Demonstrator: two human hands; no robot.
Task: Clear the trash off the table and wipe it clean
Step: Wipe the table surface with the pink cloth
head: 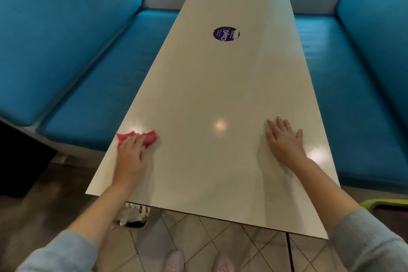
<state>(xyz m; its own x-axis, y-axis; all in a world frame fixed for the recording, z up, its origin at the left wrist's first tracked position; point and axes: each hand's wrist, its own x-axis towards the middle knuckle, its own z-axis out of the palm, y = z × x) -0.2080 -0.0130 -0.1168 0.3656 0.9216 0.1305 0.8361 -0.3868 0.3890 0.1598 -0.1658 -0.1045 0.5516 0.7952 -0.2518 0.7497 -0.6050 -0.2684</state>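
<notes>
left hand (130, 157) presses a pink cloth (141, 137) flat-fingered onto the table (209, 95); well to its right, right hand (284, 141) rests released, palm down.

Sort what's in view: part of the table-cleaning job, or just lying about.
Job: table, pink cloth, left hand pressing it, right hand flat on the table, trash below the near edge.
Just there: blue benches, purple sticker, shoes.
</notes>
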